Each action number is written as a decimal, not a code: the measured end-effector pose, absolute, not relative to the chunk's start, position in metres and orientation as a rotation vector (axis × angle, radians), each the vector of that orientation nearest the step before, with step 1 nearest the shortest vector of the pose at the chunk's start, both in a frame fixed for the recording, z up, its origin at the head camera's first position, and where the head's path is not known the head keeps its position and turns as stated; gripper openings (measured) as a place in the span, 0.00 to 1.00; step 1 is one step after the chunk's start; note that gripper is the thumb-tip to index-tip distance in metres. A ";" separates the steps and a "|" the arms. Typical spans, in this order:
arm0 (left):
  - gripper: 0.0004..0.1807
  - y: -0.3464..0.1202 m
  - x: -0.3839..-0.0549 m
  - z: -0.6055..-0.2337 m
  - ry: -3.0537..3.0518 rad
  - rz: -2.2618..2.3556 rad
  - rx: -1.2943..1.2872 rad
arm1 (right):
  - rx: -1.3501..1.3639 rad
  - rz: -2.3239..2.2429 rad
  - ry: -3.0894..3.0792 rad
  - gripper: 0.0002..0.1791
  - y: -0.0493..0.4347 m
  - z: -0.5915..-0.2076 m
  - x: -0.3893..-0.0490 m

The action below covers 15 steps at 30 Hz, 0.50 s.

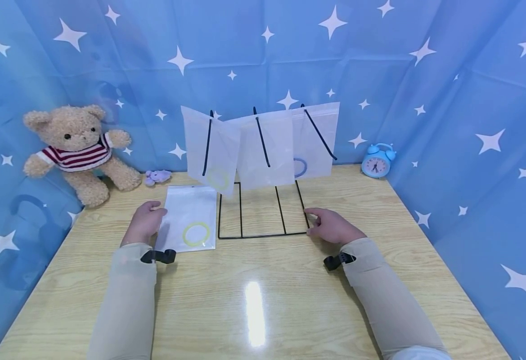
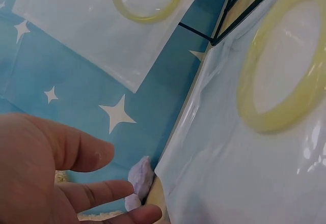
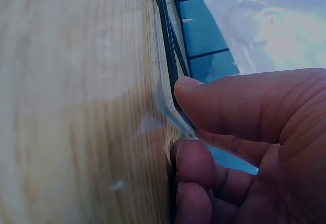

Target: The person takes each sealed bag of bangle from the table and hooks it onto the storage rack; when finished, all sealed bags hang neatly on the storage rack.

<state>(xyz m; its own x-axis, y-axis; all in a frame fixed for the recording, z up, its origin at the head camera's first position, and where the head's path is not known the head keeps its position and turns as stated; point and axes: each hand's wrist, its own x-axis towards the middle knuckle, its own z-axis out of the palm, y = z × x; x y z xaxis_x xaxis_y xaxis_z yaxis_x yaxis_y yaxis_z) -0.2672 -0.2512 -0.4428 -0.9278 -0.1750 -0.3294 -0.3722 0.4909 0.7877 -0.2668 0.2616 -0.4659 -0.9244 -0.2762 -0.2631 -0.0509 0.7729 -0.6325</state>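
Note:
On the table, a black wire rack (image 1: 263,236) stands with three hooks, and three translucent zip bags (image 1: 267,150) hang from them. My right hand (image 1: 332,226) pinches the right side of its base between thumb and fingers; the right wrist view shows the thumb (image 3: 224,102) against the black wire. To the rack's left lies another zip bag (image 1: 177,205) with a yellow ring (image 1: 196,234) in it. My left hand (image 1: 145,220) is by that bag's left edge, fingers extended. Whether the left fingertips touch the bag, I cannot tell.
A teddy bear (image 1: 75,145) in a striped shirt sits at the back left, beside a small purple plush toy (image 1: 157,177). At the back right stands a blue alarm clock (image 1: 377,162). A blue curtain with white stars (image 1: 263,50) surrounds the wooden table (image 1: 226,300).

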 end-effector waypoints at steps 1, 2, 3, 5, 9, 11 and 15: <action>0.37 -0.251 -0.268 -0.444 2.520 1.411 -0.483 | -0.252 -0.922 2.624 0.39 0.262 -0.466 -0.267; 0.37 -0.250 -0.268 -0.444 2.513 1.410 -0.489 | -0.250 -0.921 2.624 0.39 0.262 -0.466 -0.267; 0.37 -0.250 -0.269 -0.445 2.504 1.412 -0.497 | -0.250 -0.920 2.624 0.39 0.262 -0.466 -0.267; 0.37 -0.249 -0.269 -0.446 2.494 1.417 -0.517 | -0.248 -0.918 2.623 0.39 0.262 -0.466 -0.268; 0.36 -0.248 -0.269 -0.446 2.485 1.439 -0.525 | -0.238 -0.920 2.626 0.38 0.262 -0.466 -0.268; 0.35 -0.248 -0.269 -0.446 2.480 1.454 -0.522 | -0.239 -0.919 2.628 0.38 0.262 -0.465 -0.267; 0.35 -0.248 -0.270 -0.447 2.471 1.499 -0.509 | -0.237 -0.926 2.622 0.38 0.262 -0.465 -0.267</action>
